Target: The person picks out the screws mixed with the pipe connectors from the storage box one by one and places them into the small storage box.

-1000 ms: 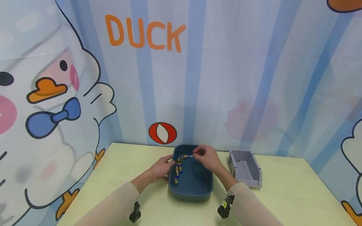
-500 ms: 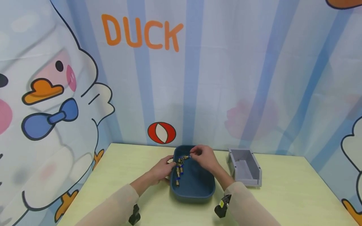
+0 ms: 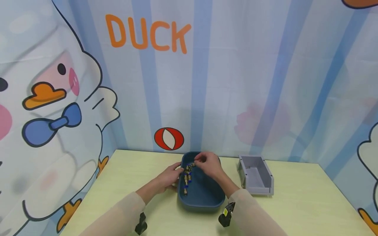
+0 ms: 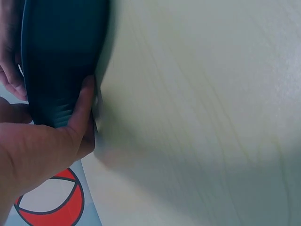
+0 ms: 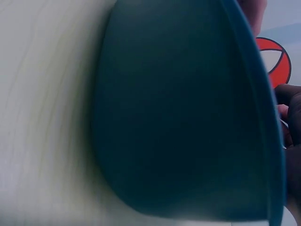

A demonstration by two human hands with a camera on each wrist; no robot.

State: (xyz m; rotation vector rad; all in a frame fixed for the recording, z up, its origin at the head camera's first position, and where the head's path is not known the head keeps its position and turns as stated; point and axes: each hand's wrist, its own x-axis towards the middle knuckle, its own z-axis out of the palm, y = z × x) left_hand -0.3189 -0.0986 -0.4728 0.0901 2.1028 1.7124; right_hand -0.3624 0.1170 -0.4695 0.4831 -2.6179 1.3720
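A dark blue plastic basin (image 3: 203,193) stands on the table. My left hand (image 3: 169,175) holds its left side, thumb over the rim and fingers against the outer wall; the left wrist view shows a finger of the left hand (image 4: 42,146) along the basin (image 4: 66,52) near its bottom. Several small brass fittings with blue ends (image 3: 186,178) lie along the basin's left inside. Over the far part, my right hand (image 3: 208,164) pinches at a brass fitting (image 3: 193,164), whose end its fingertips cover. The right wrist view shows mostly the basin's outer wall (image 5: 178,117).
A grey open-front bin (image 3: 256,175) stands on the table right of the basin, with a small piece (image 3: 248,167) inside. The pale yellow table (image 3: 304,193) ends at a printed curtain (image 3: 221,98) behind and at the sides.
My right hand has moved left inside the basin, so its fingertips now cover the end of the far fitting. The basin has shifted slightly right in view; the left hand keeps its hold.
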